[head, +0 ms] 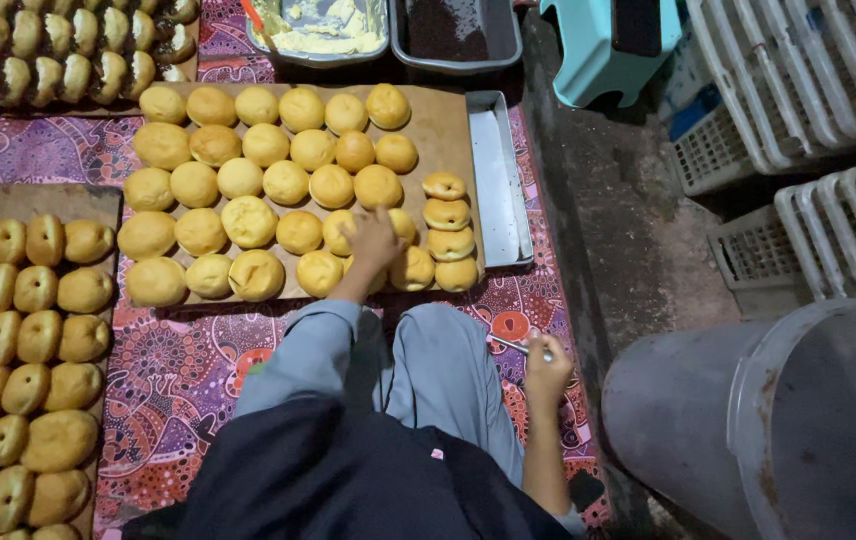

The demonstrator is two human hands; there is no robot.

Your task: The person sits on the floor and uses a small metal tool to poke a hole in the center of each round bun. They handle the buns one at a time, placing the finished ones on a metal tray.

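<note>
My left hand [372, 243] reaches forward onto a wooden board [441, 122] covered with several round golden buns [250, 221]. Its fingers close over one bun [340, 231] in the front rows. A short column of split buns [449, 229] lies at the board's right edge. My right hand [546, 370] rests beside my right knee and grips a thin metal knife [510, 345] whose blade points left. My grey trouser legs [438, 372] fill the space between the two hands.
A second board of buns [23, 360] lies at left, and chocolate-coated buns [58, 50] at top left. Behind the board stand a tray of yellow cream [323, 25] and a tray of dark sprinkles [448, 28]. A narrow metal tray [496, 180], white crates [808, 90] and a grey bin [778, 420] stand right.
</note>
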